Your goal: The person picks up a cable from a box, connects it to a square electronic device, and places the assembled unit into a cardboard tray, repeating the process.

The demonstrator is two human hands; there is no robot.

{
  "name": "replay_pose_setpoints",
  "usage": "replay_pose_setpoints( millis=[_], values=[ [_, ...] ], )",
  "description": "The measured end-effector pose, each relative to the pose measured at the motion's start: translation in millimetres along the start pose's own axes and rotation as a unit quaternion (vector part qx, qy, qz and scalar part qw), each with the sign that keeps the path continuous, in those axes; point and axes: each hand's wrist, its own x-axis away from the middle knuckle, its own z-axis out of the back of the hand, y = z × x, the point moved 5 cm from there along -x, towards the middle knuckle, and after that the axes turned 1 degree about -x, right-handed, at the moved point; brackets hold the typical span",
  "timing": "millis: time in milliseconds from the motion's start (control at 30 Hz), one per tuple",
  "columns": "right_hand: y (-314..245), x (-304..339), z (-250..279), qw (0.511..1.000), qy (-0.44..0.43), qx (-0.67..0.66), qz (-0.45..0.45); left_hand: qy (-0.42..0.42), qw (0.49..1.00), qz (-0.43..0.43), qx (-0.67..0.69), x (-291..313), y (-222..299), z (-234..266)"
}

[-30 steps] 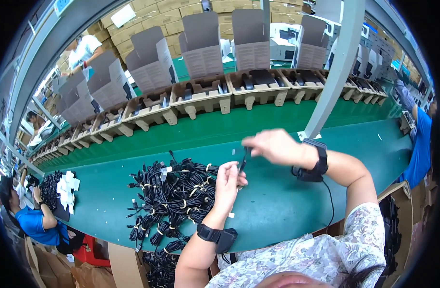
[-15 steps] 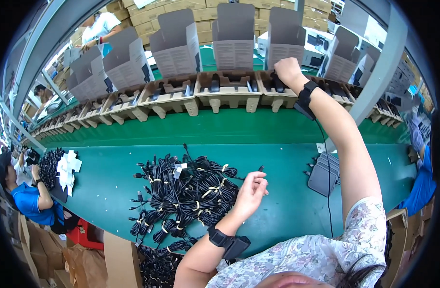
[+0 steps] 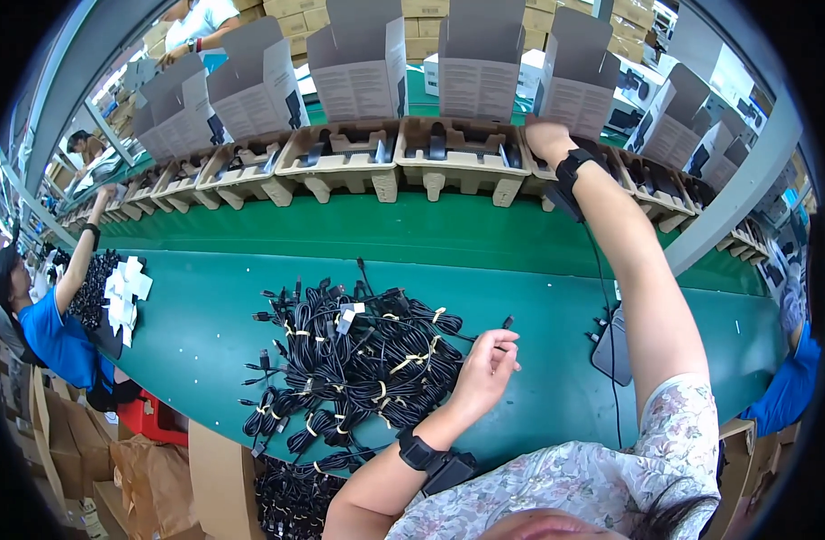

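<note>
At the tray row (image 3: 466, 169) with the right hand (image 3: 547, 140); beside the cable pile (image 3: 363, 364) with the left hand (image 3: 487, 371).
Extends right arm across the bench (image 3: 538, 310); sets right hand at a tray before an upright open carton (image 3: 577, 74); cannot tell whether gripping anything, with fingertips hidden; holds left hand just right of the pile, with fingers loosely half-curled; shows a plug (image 3: 509, 321) just beyond those fingers; cannot tell whether pinching its cable; finds cables in banded black bundles; finds a grey block (image 3: 614, 346) on the bench, partly behind the right forearm; notes black straps on both wrists; notes white slips (image 3: 124, 297) far left, beside a co-worker (image 3: 57, 333) in blue.
</note>
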Motion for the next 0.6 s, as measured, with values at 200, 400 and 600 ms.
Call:
replay_pose_setpoints(
  millis=[200,400,600],
  values=[
    [22,2,-46,0.953,0.148,-0.187,-0.188,-0.001,1.0,-0.006,0.004,-1,-3,-3],
    [26,15,-4,0.972,-0.091,-0.213,-0.042,0.013,1.0,-0.023,-0.016,-3,-5,4],
    [32,33,-3,0.98,-0.098,-0.16,0.074,0.012,0.999,-0.033,-0.035,-2,-1,4]
  ],
)
